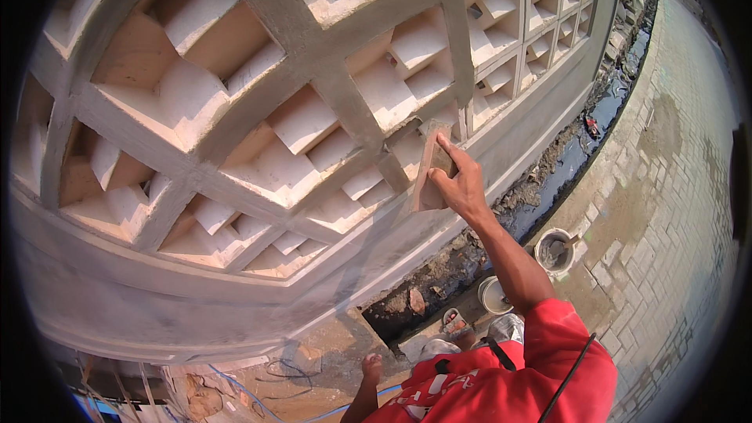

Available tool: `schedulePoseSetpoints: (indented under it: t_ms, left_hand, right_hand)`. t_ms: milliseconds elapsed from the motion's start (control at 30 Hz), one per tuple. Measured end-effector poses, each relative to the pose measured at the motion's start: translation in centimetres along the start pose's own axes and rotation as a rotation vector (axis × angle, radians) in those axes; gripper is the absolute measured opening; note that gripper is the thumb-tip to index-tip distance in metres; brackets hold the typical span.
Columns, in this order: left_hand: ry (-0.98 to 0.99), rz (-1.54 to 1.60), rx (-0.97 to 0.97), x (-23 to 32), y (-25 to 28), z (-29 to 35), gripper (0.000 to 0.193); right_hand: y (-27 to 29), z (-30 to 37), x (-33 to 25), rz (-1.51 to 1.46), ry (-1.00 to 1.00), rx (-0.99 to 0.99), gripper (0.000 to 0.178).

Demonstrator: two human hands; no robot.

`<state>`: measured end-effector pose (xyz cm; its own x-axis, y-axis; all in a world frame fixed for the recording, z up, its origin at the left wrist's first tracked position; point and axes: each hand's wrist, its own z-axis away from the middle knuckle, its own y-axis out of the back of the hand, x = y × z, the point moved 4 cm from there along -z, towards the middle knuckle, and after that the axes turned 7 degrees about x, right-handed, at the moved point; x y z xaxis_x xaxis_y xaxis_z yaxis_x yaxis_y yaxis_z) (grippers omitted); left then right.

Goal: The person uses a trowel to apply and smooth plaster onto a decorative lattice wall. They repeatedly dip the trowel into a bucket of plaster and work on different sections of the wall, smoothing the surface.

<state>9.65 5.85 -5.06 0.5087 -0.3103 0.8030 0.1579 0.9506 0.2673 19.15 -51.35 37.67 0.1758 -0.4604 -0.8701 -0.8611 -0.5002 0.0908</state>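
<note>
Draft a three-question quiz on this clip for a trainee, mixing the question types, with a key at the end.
1. Multiple choice. What does the person's right grip hold?
A) a hammer
B) a flat board
C) a paint roller

2. True or false. The left grip is pressed against the lattice of the wall.

3. Count. How many buckets show on the ground near the right forearm?

Key
1. B, the flat board.
2. False: the left grip is low near the body, apart from the lattice.
3. Two.
</note>
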Motion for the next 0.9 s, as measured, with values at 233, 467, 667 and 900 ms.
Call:
schedulePoseSetpoints:
  t_ms: [233,467,667,900]
  left_hand:
    - [0.11,-0.156,0.029,4.9,-1.5,-0.4,0.033]
    - [0.202,-0.308,0.006,2.9,-0.3,-0.2,0.034]
    - [0.048,-0.292,-0.022,3.3,0.0,-1.7,0.039]
    - [0.166,-0.267,-0.026,7.1,-1.7,-1.2,0.042]
  right_hand:
    - [-2.8,-1.4,-1.2,-0.268,-0.276,0.036,0.059]
    - [-7.4,3.7,-4.0,-0.15,-0.169,-0.015,0.06]
    - [-5.7,6.0,-4.0,-0.603,-0.523,-0.307,0.054]
    - [-0.8,0.3,-0.9,-0.738,-0.57,-0.046,0.055]
